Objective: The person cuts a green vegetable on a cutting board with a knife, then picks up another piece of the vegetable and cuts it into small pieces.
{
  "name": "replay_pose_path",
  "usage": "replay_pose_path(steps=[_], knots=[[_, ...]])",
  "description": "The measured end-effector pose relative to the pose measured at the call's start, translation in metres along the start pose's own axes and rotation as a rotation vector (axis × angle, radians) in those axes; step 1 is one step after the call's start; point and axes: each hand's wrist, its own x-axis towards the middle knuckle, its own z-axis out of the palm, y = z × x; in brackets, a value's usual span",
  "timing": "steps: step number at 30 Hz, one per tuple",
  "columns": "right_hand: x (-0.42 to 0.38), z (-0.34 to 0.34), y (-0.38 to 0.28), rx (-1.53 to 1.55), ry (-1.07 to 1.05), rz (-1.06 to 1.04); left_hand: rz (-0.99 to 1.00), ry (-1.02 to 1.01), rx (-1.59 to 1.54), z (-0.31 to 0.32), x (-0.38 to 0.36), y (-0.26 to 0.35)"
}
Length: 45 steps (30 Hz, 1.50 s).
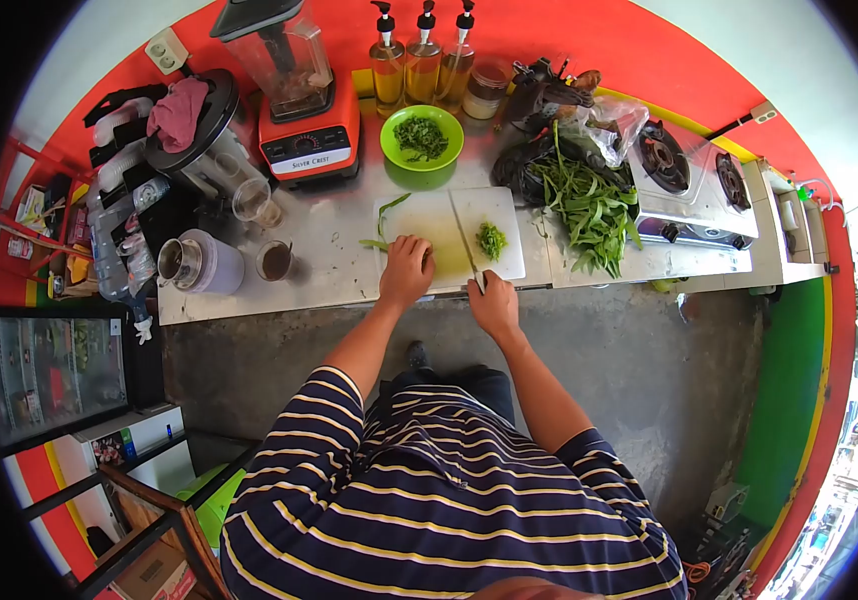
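In the head view, the step in hand looks to be chopping greens. At the middle of the frame, the right hand (495, 303) is closed around the handle of a knife (464, 231), whose blade lies across the white cutting board (431, 215) and points toward the top of the frame. The left hand (409, 270) is palm down over the left half of the board, fingers bent; whether they pinch anything cannot be told. Narrow green stalks (375, 244) lie at the board's left side, one running up to those fingers. The next move probably calls for holding the stalks steady, fingertips clear of the edge.

The cut greens (491, 241) sit in a small loose heap on the right half of the board, just beside the blade, bright green and finely chopped. The stalks look thin, limp and uncut. Above the board, a lime-green bowl (423, 179) holds darker chopped leaves (420, 138). Right of centre, a long-leaved bunch (589, 212) spills over the worktop (339, 215), its leaves whole and reaching the front edge.
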Motion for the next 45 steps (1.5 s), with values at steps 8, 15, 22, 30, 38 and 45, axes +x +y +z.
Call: replay_pose_path(steps=[8,15,22,30,38,45], knots=[[-0.001,0.027,-0.014,-0.061,-0.182,0.053,0.077,0.115,0.0,0.007,-0.006,-0.004],[0.003,-0.004,-0.042,-0.214,-0.263,0.004,0.188,-0.121,0.222,-0.041,-0.014,-0.016],[0.0,0.005,-0.053,-0.378,-0.263,0.017,0.173,-0.207,0.218,-0.043,-0.014,-0.021],[-0.002,0.027,-0.042,-0.406,-0.287,0.095,0.163,-0.249,0.244,-0.043,-0.013,-0.024],[-0.005,-0.006,-0.057,-0.55,-0.284,-0.036,0.149,-0.28,0.249,-0.045,-0.012,-0.021],[-0.005,0.029,-0.048,-0.402,-0.272,0.117,0.165,-0.241,0.241,-0.041,-0.012,-0.022]])
